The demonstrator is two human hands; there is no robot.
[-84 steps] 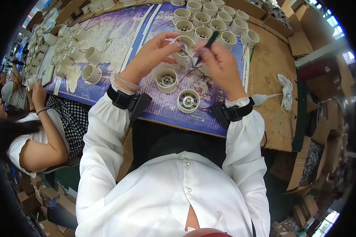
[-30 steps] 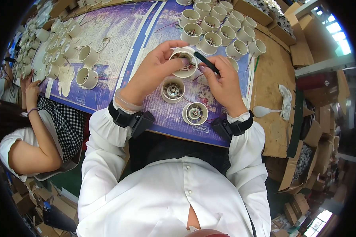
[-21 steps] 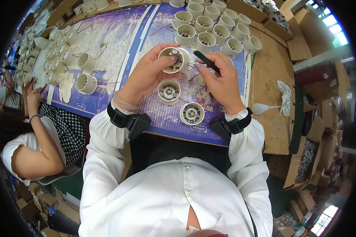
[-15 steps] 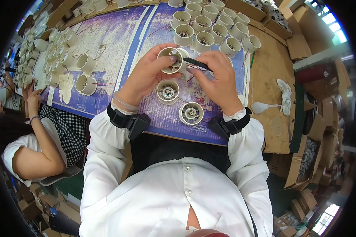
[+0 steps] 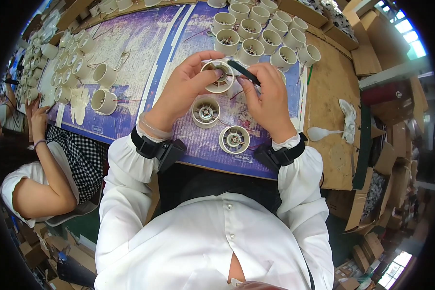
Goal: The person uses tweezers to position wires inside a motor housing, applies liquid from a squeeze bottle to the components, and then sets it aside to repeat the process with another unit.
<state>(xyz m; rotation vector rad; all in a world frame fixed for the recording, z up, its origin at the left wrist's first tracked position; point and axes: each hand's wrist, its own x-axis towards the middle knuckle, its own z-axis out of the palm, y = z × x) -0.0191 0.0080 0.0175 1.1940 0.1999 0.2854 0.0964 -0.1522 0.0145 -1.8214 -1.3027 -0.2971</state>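
My left hand [image 5: 179, 92] grips a white round fan housing [image 5: 221, 88] from its left side. The thumb reaches in over its spoked face. In my right hand [image 5: 269, 99] is a slim dark tool [image 5: 244, 72], pinched with its rounded end pointing up and left, close to the housing's right rim. My fingers hide the tool's other end. Two similar pieces stand face up on the purple-blue board just below my hands: a spoked housing [image 5: 206, 112] with a metallic centre, and another spoked housing [image 5: 234, 139] nearer the front edge.
Several white cylindrical cups [image 5: 251, 50] with wires crowd the back right. More cups [image 5: 104, 76] stand at the left, near a seated co-worker [image 5: 46, 188]. On the cardboard [image 5: 331, 164] to the right lie a white bulb with a thin nozzle [image 5: 318, 133] and a crumpled white cloth [image 5: 347, 121].
The housing has shifted slightly right and its face has turned more upward. The dark tool has swung to a steeper slant, its rounded end higher. Both hands keep their hold.
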